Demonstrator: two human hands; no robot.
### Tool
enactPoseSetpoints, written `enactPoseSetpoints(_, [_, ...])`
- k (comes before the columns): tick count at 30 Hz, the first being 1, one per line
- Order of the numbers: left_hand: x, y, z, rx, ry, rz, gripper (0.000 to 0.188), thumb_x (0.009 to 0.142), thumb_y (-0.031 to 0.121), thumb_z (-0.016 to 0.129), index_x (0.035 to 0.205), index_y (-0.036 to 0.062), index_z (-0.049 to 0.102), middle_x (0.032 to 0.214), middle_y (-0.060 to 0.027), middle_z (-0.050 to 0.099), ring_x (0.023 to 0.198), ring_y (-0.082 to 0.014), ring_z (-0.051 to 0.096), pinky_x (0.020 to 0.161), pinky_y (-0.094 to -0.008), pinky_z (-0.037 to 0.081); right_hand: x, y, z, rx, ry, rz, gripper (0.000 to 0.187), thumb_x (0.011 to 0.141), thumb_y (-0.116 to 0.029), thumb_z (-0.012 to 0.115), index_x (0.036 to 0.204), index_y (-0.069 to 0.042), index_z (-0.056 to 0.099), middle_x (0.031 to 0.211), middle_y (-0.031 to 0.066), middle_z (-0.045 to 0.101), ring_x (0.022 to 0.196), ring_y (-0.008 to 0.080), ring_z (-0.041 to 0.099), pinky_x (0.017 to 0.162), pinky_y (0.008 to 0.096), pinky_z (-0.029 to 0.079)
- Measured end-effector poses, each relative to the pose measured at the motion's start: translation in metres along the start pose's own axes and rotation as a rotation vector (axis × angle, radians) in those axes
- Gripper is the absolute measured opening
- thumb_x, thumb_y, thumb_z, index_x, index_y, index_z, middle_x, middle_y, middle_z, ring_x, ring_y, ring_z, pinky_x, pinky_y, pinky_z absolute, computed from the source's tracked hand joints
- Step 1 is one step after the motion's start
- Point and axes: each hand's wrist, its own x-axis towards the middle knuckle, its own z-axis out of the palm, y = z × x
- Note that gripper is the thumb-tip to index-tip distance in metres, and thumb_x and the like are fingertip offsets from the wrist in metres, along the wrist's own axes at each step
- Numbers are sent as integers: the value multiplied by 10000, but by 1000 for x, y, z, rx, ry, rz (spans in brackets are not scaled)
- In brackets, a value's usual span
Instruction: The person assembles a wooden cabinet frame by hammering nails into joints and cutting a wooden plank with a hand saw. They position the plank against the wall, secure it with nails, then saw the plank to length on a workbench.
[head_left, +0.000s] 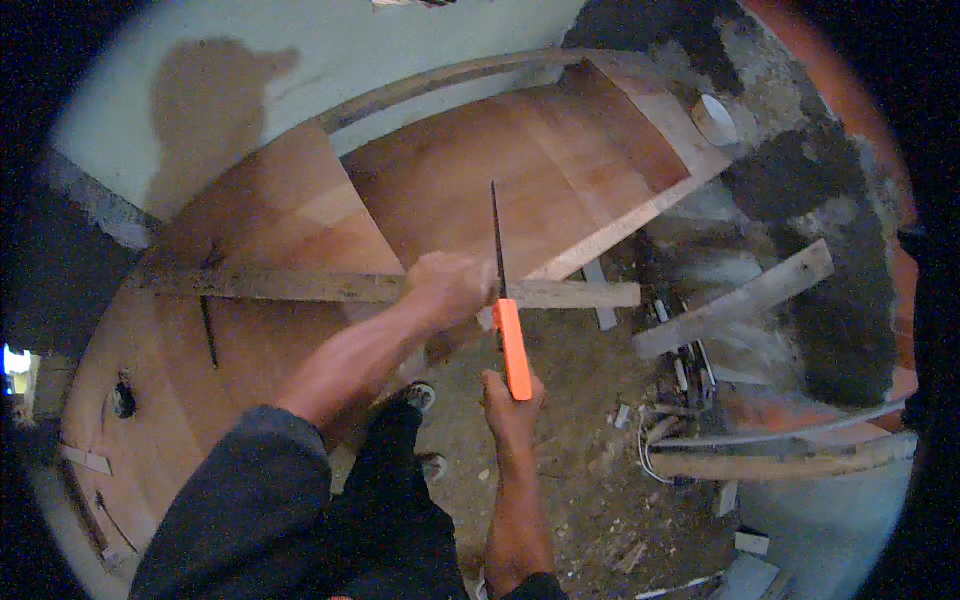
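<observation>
My right hand (pixel 512 400) is wrapped around the orange handle of a handsaw (pixel 515 350). The saw's thin dark blade points away from me and shows nearly edge-on. It stands at a wooden batten (pixel 590 294), which runs crosswise in front of me, a short piece of it sticking out to the right of the blade. Just left of the blade, my left hand (pixel 445 285) grips the batten from above, its fingertips partly hidden and slightly blurred. Under the batten's left part lies a brown plywood sheet (pixel 270 225).
Another plywood panel (pixel 490 150), edged by a light timber (pixel 640 225), stretches away ahead. A loose board (pixel 740 300) lies at the right beside a curved wooden piece (pixel 790 462). A white bucket (pixel 713 120) stands at the far right. Scraps litter the dirt floor (pixel 600 490).
</observation>
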Motion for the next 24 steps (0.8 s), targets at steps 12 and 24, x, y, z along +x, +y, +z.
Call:
enactPoseSetpoints(12, [7,-17,29,-78,65,-41,453,1006,385,408,919,82,733,880,-209,735,827,-405,724,720,-547,575,-30,-15,-2,-48,-40,-187,198,794,-110,713,804,-58,522,682,-16,463,626,111,455,543,328,400])
enactPoseSetpoints(24, [8,-24,14,-157,-154,-139,541,979,452,417,940,29,753,1011,-223,740,926,-458,704,838,-564,556,-203,-16,-64,-199,23,298,195,771,-95,779,916,-25,670,731,34,616,624,154,573,570,329,482])
